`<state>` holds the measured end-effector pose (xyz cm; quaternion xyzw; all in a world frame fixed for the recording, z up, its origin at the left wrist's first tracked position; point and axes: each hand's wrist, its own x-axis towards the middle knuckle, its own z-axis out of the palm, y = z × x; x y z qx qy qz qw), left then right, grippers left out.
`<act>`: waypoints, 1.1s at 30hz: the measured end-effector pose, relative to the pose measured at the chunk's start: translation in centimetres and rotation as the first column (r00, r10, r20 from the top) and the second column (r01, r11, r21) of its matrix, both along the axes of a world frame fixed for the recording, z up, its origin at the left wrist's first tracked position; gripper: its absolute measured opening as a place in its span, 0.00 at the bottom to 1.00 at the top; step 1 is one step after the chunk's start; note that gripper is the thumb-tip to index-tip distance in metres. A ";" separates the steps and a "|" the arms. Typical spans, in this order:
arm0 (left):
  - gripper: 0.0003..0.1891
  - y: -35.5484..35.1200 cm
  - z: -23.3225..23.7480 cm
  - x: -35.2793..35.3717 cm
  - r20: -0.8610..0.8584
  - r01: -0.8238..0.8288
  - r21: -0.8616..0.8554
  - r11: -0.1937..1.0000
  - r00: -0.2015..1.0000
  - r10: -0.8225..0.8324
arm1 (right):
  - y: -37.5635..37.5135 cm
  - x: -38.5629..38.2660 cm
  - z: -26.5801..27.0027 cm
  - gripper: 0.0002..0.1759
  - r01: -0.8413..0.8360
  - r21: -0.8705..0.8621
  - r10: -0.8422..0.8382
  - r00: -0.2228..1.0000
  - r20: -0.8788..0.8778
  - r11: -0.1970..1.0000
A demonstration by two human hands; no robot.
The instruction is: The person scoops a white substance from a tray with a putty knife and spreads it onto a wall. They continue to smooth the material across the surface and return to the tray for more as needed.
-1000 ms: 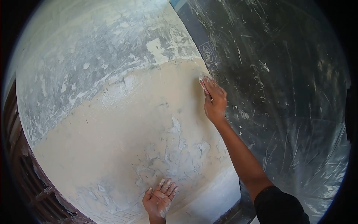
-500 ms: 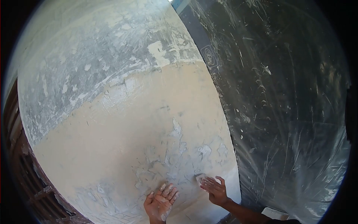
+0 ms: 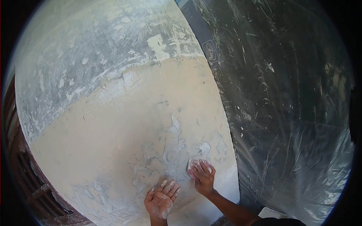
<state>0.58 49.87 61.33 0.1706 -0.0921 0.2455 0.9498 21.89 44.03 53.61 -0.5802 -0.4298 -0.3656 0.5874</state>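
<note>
My right hand (image 3: 204, 179) presses a small flat putty scraper (image 3: 190, 170), pinkish and smeared with white, against the wall (image 3: 113, 132). Its fingers lie over the scraper and hide much of it. Lower and to the left, my left hand (image 3: 161, 199) is held palm up in front of the wall, fingers apart, with white putty on the palm and fingertips. Around both hands the beige surface shows rough, pale grey patches of putty (image 3: 151, 165).
Dark plastic sheeting (image 3: 286, 113), spattered with white, hangs along the right side of the wall. A brown wooden frame with slats (image 3: 36, 184) stands at the left edge. Part of a white container (image 3: 272, 213) shows at the bottom right. The upper wall is grey and patchy (image 3: 86, 52).
My right hand has moved up and left along the wall with the scraper, whose pink part now shows. My left hand stays open in nearly the same place. The view has shifted slightly.
</note>
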 end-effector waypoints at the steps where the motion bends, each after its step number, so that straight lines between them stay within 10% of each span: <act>1: 0.33 -0.1 0.1 -0.1 0.000 0.002 0.002 1.000 1.000 -0.002 | -1.6 -2.8 -4.0 0.27 -0.016 -0.115 0.013 1.000 -0.026 0.993; 3: 0.30 -0.1 0.8 -0.5 -0.162 -0.201 0.254 0.946 0.955 0.247 | -5.4 -6.0 -6.2 0.23 -0.186 -0.179 0.166 0.979 -0.121 0.966; 11: 0.31 -0.1 0.6 0.1 -0.046 -0.040 0.101 0.994 0.998 0.045 | -3.0 8.0 15.6 0.32 0.227 0.185 -0.241 0.969 0.052 0.956; 19: 0.30 -0.7 1.7 0.2 -0.130 -0.086 0.256 0.963 0.984 0.122 | -2.7 -3.2 -1.3 0.32 -0.022 -0.129 0.032 0.996 0.077 0.991; 27: 0.33 0.3 1.6 0.3 0.002 0.048 0.050 0.998 0.999 -0.048 | -2.8 9.9 17.1 0.33 0.236 0.287 -0.237 0.971 -0.030 0.929; 33: 0.32 -0.6 1.2 0.9 -0.001 0.069 0.052 0.996 0.998 -0.069 | 1.0 1.7 5.2 0.33 0.051 0.025 -0.051 0.999 0.018 0.998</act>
